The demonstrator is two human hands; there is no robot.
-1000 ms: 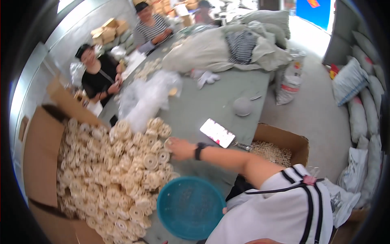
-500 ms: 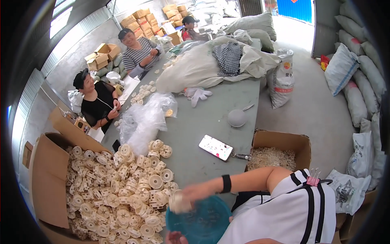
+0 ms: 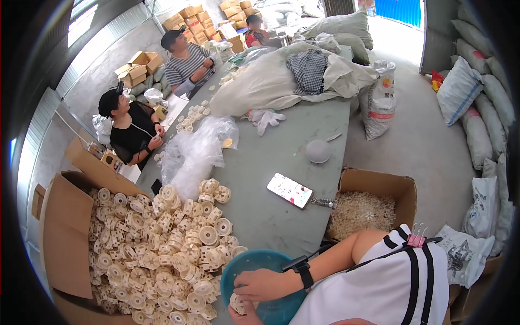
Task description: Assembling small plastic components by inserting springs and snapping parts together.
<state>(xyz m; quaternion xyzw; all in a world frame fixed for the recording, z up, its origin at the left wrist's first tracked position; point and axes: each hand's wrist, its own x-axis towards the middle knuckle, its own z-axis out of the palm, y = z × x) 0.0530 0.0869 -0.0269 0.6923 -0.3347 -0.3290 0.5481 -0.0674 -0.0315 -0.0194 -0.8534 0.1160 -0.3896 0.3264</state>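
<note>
Over the teal plastic basin (image 3: pixel 234 269) at the table's near edge, my two hands meet on one cream-coloured round plastic part (image 3: pixel 238 303). My left hand (image 3: pixel 246 316) holds it from below, only its fingers and part of the palm showing at the lower edge. Across the top of the same part lies my right hand (image 3: pixel 264 285), fingers bent over it and a black band on the wrist. Both hands partly cover the part. Just left of the basin rises a big heap of similar cream plastic parts (image 3: pixel 157 254), spilling from a cardboard box (image 3: pixel 67 238).
On the grey-green table (image 3: pixel 254 206) lie a phone (image 3: pixel 290 189), a grey rounded object (image 3: pixel 318 151), a white glove (image 3: pixel 264 120) and clear plastic film (image 3: pixel 195 146). An open carton (image 3: pixel 403 200) of small pieces stands right. Two people work along the left side; another sits farther back.
My right hand, blurred earlier with a cream part at the basin's left rim, has come down to my left hand. Two people on the left have turned their heads away.
</note>
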